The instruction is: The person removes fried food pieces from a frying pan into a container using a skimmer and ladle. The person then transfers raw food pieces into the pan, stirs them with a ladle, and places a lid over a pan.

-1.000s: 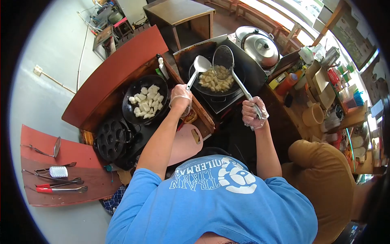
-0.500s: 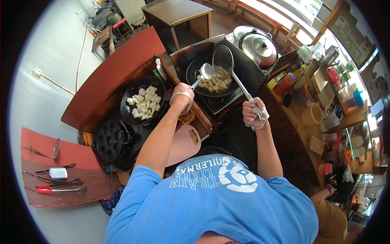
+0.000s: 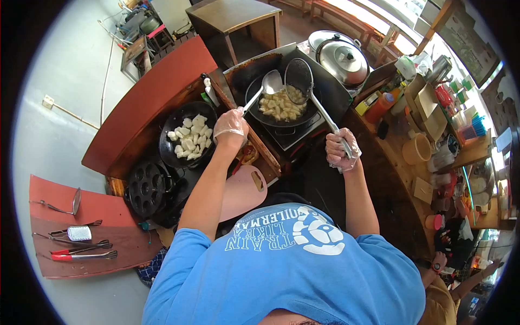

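Note:
My left hand (image 3: 231, 129), in a clear plastic glove, is closed round the handle of a metal ladle (image 3: 272, 82), whose rounded head is over the far left part of a dark wok (image 3: 303, 119). My right hand (image 3: 342, 150), also gloved, grips the long handle of a mesh skimmer (image 3: 298, 73). The skimmer's round head leans over the wok's right side, its lower edge overlapping the food. Pale golden pieces (image 3: 279, 105) lie in bubbling liquid in the wok. Whether the ladle touches the wok is hard to tell.
Left of the wok, a second pan (image 3: 165, 145) holds white pieces, with a round-welled mould pan (image 3: 146, 188) nearer me. A pink cutting board (image 3: 244, 192) lies close to my body. A lidded steel pot (image 3: 342, 62) stands behind right. Another person (image 3: 441, 303) is at lower right.
My left hand has moved left and the ladle head has lifted away from the food. The skimmer has shifted only slightly. The other person's arms have moved.

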Available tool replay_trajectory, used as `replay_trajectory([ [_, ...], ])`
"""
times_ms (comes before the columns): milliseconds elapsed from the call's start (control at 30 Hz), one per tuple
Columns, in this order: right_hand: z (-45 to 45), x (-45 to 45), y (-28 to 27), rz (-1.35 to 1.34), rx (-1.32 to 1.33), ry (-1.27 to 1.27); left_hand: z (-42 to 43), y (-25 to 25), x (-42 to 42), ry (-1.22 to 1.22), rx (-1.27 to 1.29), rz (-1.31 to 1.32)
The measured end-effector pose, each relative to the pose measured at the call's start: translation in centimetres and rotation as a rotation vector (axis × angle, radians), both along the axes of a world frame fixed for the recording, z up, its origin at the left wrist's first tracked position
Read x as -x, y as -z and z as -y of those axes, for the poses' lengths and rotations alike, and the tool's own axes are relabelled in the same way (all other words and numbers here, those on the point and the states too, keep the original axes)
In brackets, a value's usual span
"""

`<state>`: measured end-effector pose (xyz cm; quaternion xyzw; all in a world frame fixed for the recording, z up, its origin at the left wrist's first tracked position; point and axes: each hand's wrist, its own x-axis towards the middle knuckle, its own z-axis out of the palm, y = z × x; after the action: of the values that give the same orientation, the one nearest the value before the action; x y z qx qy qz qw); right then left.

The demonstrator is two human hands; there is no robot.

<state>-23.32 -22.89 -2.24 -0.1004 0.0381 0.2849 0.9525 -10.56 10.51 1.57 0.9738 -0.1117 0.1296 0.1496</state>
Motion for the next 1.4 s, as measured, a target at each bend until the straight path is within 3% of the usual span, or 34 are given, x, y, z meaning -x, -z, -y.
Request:
replay_trajectory([
  [267, -0.6, 0.5, -2.1, 0.034, -0.104, -0.029, -1.2, -0.2, 2.6, 0.066, -0.126, 0.103],
  [533, -3.4, 1.1, -4.7, 0.011, -0.065, -0.107, -4.9, 0.0, 5.7, -0.030, -0.290, 0.170],
  [633, -4.4, 0.9, -4.6, 0.029, 0.102, -0.061, -5.7, 0.9, 5.9, -0.063, -0.264, 0.187],
  [800, -5.0, 0.8, -4.7, 0.022, 0.000, -0.077, -5.6, 2.1, 5.4, 0.022, -0.214, 0.216],
  [1000, -4.4, 0.9, -3.4, 0.072, 0.233, -0.021, -6.5, 1.5, 6.2, -0.100, -0.234, 0.119],
  [1400, -4.4, 2.1, -2.5, -0.020, 0.122, 0.018, -8.5, 3.8, 7.6, -0.037, -0.156, 0.066],
])
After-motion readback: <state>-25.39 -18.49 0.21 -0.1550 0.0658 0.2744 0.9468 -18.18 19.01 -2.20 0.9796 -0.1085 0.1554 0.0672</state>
